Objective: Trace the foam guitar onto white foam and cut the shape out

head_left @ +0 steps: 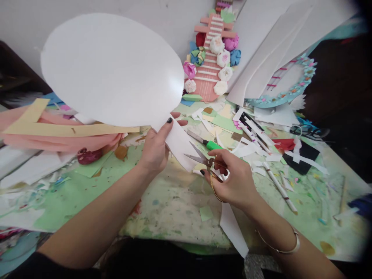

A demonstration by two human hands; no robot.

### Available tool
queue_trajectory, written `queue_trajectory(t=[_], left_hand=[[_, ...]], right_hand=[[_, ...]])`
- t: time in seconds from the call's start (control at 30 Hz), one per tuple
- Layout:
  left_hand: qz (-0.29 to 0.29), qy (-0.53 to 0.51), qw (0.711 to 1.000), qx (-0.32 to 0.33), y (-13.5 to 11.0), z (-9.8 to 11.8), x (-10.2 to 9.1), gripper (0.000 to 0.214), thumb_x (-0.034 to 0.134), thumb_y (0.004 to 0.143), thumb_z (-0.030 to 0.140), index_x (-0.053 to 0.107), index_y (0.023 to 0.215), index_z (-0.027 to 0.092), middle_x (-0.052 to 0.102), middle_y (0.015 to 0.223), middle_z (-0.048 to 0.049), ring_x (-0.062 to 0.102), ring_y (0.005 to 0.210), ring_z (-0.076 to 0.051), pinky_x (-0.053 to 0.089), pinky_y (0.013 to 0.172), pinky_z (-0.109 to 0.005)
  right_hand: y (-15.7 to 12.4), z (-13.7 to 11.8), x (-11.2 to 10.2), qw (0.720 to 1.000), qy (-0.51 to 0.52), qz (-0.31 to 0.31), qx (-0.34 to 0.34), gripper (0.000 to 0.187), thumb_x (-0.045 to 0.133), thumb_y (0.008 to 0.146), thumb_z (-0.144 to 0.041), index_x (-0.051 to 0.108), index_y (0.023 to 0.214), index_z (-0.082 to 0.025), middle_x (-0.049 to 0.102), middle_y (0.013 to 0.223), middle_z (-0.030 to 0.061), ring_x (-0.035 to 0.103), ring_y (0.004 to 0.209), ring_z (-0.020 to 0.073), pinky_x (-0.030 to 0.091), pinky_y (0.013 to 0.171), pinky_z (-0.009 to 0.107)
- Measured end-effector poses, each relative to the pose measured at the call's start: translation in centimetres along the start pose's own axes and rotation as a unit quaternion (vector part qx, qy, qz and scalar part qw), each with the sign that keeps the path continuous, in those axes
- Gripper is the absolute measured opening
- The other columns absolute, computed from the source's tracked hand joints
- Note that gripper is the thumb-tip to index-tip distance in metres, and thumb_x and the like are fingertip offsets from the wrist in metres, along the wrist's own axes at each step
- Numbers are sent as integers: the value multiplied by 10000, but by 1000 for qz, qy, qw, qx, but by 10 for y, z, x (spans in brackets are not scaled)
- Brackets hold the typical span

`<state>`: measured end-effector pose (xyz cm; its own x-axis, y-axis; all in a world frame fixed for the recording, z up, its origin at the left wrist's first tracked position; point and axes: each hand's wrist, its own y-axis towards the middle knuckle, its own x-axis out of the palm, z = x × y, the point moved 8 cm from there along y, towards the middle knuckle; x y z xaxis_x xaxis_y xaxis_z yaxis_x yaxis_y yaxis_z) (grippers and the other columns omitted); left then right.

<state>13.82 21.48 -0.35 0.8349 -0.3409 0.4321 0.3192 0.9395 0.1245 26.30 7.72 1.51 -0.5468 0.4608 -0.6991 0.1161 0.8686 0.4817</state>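
Observation:
My left hand (157, 149) grips a large white paper cutout (113, 69) by its narrow lower part. The cutout has a wide oval top and a straight strip (181, 147) running down to the right, past my thumb. In my right hand (232, 178) is a pair of scissors (200, 158) with gold-coloured handles, my fingers through the loops. Their blades stand apart at the lower end of the strip; whether they touch the paper I cannot tell. Under my right wrist, a white paper offcut (234, 228) hangs over the table's front edge.
A green-handled cutter (212, 145) lies behind the scissors. Markers (252, 130) and paper scraps cover the right side. A pink paper guitar with flowers (207, 62) leans on the wall. Pink tissue (110, 143), a yellow strip (72, 130) and a dark red tape dispenser (88, 155) lie left.

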Motion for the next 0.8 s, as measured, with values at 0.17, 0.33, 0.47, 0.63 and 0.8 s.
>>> queue_trajectory(t=[0.17, 0.33, 0.47, 0.63, 0.8], left_hand=[[41, -14, 999, 13, 4, 1, -10, 233, 580, 792, 308, 591, 991, 188, 721, 926, -56, 659, 810, -174, 490, 805, -322], [79, -33, 996, 24, 6, 1, -18, 220, 576, 749, 280, 577, 936, 164, 705, 812, -35, 655, 781, -171, 487, 780, -310], [106, -60, 992, 23, 5, 0, -21, 189, 579, 728, 242, 566, 896, 157, 664, 720, -16, 636, 720, -155, 484, 727, -280], [117, -60, 991, 23, 3, 1, -21, 160, 578, 729, 245, 562, 867, 167, 652, 717, -17, 622, 697, -152, 479, 703, -277], [131, -64, 989, 33, 3, 0, -22, 141, 574, 730, 220, 562, 857, 159, 645, 681, -19, 611, 673, -152, 477, 692, -284]], right_hand=[[-4, -6, 15, 997, -7, -65, -45, 417, 566, 701, -148, 510, 1113, -182, 603, 848, 34, 526, 660, 122, 446, 599, 245], [-6, -11, 13, 993, -62, -5, -104, 287, 553, 765, -139, 574, 1049, -178, 623, 817, 33, 529, 616, 105, 451, 595, 239], [-8, -17, 10, 984, -108, 37, -135, 261, 580, 765, -135, 610, 1024, -156, 633, 744, 26, 512, 545, 93, 428, 519, 229], [-11, -24, 7, 978, -126, 61, -155, 254, 586, 758, -117, 631, 1005, -152, 661, 727, 30, 506, 510, 88, 418, 477, 226], [-12, -27, 5, 973, -137, 72, -172, 265, 608, 734, -94, 643, 993, -135, 684, 753, 49, 511, 506, 89, 418, 462, 228]])
